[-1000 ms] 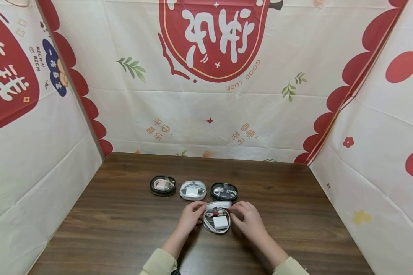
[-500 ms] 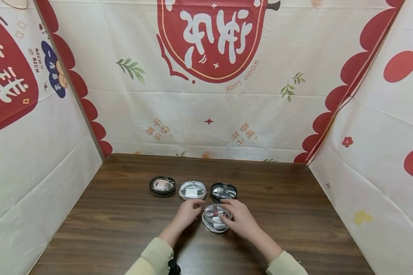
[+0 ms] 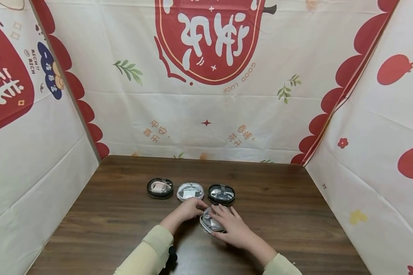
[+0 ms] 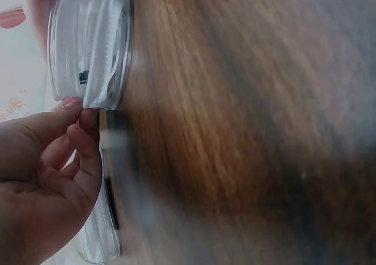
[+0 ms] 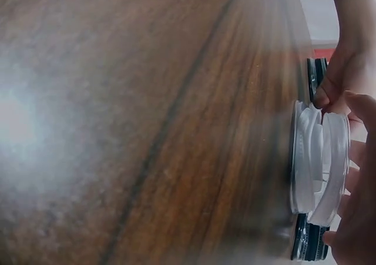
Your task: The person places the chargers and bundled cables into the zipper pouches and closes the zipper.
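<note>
In front of me on the table lies an oval clear zip case with white trim. My right hand covers much of its lid, fingers spread and fairly straight across the top. At the case's left end, my left hand pinches the edge between thumb and forefinger, as the left wrist view shows at the case's corner. From the right wrist, the lid stands slightly apart from the base along the near side. White cable-like shapes show inside; the right hand hides the rest.
Behind stand three similar cases in a row: a black-trimmed one at left, a white-trimmed one in the middle, a black-trimmed one at right. The brown wooden table is enclosed by printed cloth walls.
The case's lid, raised a second ago, has come down over the contents. My right hand has moved from the case's right side onto the lid; my left hand now pinches the left edge.
</note>
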`<state>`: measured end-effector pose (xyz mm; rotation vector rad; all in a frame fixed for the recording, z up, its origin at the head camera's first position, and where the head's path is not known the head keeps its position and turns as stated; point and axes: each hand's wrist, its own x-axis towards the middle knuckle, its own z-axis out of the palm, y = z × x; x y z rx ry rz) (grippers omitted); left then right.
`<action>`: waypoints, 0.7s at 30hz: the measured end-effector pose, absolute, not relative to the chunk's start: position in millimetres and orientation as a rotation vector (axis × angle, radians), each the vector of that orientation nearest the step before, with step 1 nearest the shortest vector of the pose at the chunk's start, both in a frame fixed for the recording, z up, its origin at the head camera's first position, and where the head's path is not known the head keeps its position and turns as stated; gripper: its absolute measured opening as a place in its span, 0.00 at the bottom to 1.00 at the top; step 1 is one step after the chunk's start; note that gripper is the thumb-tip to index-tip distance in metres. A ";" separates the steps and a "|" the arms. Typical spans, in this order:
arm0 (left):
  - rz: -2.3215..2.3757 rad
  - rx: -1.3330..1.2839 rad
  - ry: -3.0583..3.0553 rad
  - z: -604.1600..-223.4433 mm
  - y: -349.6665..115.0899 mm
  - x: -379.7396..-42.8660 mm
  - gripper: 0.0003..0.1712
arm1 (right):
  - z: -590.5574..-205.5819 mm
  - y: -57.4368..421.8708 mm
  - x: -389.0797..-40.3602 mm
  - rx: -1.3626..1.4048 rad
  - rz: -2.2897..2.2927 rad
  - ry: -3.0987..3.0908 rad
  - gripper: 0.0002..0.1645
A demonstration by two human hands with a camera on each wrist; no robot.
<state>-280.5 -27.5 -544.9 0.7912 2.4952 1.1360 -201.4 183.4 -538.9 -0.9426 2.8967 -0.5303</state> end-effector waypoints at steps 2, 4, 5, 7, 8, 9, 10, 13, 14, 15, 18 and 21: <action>1.097 0.838 2.521 -545.6 -27.1 -281.2 0.12 | -540.8 183.4 -200.2 -0.944 -0.520 2.892 0.37; 1.043 0.884 2.561 -545.7 -26.5 -281.7 0.10 | -542.1 183.7 -198.9 -0.946 -0.509 2.889 0.38; 1.012 0.900 2.582 -545.5 -26.2 -281.9 0.10 | -542.7 183.8 -198.4 -0.945 -0.505 2.886 0.39; 0.948 0.929 2.626 -545.3 -25.7 -282.4 0.08 | -544.6 184.5 -197.8 -0.945 -0.494 2.885 0.40; 0.907 0.947 2.651 -545.1 -25.5 -282.6 0.07 | -545.2 184.8 -197.5 -0.946 -0.490 2.884 0.40; 0.871 0.958 2.667 -544.9 -25.2 -282.5 0.07 | -545.6 185.0 -197.4 -0.945 -0.488 2.885 0.40; 0.830 0.968 2.683 -544.5 -25.1 -282.2 0.06 | -546.3 185.4 -197.3 -0.947 -0.484 2.887 0.41; 0.732 1.009 2.740 -544.0 -25.0 -280.3 0.03 | -548.8 186.1 -197.4 -0.957 -0.461 2.901 0.43; 0.707 1.017 2.759 -543.8 -25.1 -279.2 0.03 | -549.6 186.0 -197.4 -0.964 -0.455 2.904 0.43; 0.688 1.017 2.775 -543.6 -25.0 -278.1 0.02 | -550.4 186.0 -197.3 -0.968 -0.448 2.905 0.44; 0.630 1.018 2.836 -543.8 -24.8 -275.7 0.02 | -552.5 185.5 -196.6 -0.964 -0.428 2.906 0.45; 0.552 1.018 2.873 -543.1 -24.3 -273.5 0.02 | -554.0 185.0 -195.2 -0.947 -0.408 2.904 0.47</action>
